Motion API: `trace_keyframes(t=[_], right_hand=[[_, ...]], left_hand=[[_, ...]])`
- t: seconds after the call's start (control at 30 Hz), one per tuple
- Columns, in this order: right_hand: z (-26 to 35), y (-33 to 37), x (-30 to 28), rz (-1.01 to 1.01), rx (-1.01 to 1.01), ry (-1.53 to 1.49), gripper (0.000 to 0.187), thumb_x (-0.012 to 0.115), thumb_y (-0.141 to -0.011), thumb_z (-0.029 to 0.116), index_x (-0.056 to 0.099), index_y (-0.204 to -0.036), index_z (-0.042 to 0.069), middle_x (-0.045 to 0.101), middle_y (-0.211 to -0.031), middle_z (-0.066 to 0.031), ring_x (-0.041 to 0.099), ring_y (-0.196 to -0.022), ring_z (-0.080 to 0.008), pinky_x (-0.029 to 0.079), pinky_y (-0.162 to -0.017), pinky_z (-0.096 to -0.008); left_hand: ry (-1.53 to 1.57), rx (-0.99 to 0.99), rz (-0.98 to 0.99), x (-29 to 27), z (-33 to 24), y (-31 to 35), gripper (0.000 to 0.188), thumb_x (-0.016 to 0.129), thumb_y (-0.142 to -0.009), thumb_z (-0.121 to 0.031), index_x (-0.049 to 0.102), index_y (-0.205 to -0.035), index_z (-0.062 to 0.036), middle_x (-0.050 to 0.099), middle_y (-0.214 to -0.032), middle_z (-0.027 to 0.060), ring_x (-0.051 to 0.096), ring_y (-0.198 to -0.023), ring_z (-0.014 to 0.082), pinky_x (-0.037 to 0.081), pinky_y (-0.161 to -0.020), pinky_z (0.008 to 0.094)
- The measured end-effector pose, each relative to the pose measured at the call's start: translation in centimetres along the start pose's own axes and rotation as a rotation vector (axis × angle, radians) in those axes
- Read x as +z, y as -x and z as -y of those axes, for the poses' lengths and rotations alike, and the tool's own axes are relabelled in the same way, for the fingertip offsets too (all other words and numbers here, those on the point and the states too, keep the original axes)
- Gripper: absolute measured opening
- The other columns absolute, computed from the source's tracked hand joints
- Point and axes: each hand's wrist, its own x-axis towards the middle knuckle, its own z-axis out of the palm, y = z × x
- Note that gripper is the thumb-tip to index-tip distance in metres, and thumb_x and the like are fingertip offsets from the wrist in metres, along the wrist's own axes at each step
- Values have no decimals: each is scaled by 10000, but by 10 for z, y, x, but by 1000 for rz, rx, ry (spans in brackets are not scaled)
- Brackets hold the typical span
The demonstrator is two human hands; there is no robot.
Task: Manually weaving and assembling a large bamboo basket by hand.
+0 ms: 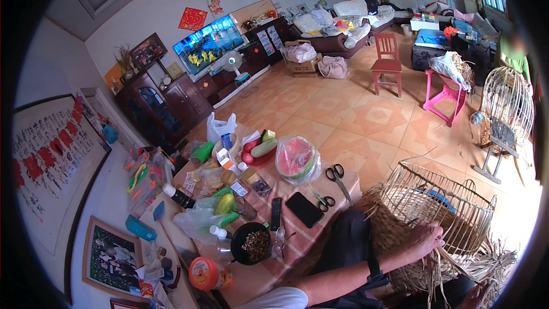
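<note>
Lower right of the frame: a half-woven basket (434, 209) of pale cane and straw, resting against the lap, open rim tilted toward the upper left. Upright ribs bare and widely spaced near the rim; denser weave lower down, with loose strands (486, 266) fanning out at the bottom right.

Left hand (422, 240) laid on the woven lower wall, fingers curled over the straw, gripping rather than spread; dark band on the wrist just behind. Right hand (473, 297) barely in view at the bottom edge, half cut off by the frame — probably pinching or gathering loose strands, though open or closed cannot be told from here.

Likely light for its bulk, and springy: ribs stiff enough to hold shape but apt to bend or crack if squeezed across the open cage. Loose strands soft, dry, prone to fray or slip free. Best held at the tight woven band or the bound rim, not by single bare ribs; a broad palm grip there should steady it without crushing.

To the left, near but apart from the basket: a cluttered table (311, 234) with scissors (337, 176), a dark phone (303, 209), a wrapped half watermelon (296, 159), a black bowl (251, 243) of dark bits. Another wicker cage (506, 100) at the upper right, well apart.
</note>
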Motion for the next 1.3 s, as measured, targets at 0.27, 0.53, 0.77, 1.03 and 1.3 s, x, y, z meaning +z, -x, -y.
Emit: trace_keyframes(t=[0.27, 0.53, 0.77, 1.03, 1.3], right_hand=[[43, -28, -119, 173, -167, 1138, 412, 565, -1051, 23, 575, -1461, -13, 723, -1148, -139, 658, -974, -153, 545, -815, -296], [23, 20, -37, 194, -146, 1166, 415, 592, -1044, 31, 575, -1455, -15, 721, -1142, -125, 656, -962, -152, 537, -806, -285], [-55, 81, 131, 640, -382, 1728, 382, 648, -1031, 62, 606, -1399, -27, 715, -1175, -115, 661, -1030, -177, 528, -863, -296], [-143, 103, 180, 489, -754, 1584, 356, 838, -833, 161, 602, -1067, 34, 658, -946, -187, 648, -876, -421, 522, -755, -486], [-112, 106, 173, 583, -562, 1529, 274, 728, -898, 64, 588, -1127, 8, 707, -884, -239, 702, -862, -449, 543, -721, -503]], left_hand=[[-40, 0, 36, 4, 4, -4, 253, 772, -863, -256, 625, -859, -50, 594, -898, 131, 613, -929, 357, 463, -881, 489], [-45, -4, 38, -1, 0, -3, 241, 768, -871, -251, 642, -871, -46, 605, -897, 142, 619, -924, 358, 464, -887, 488], [-32, -22, 71, -6, -3, -6, 233, 767, -869, -224, 659, -865, -18, 630, -907, 182, 644, -922, 398, 478, -857, 518], [-75, -57, 168, -16, -6, -17, 227, 735, -840, -216, 677, -773, -7, 651, -808, 224, 678, -826, 422, 521, -764, 531], [209, -134, 384, -46, -3, -36, 214, 664, -956, -212, 723, -965, -7, 706, -856, 229, 708, -807, 379, 547, -733, 449]])
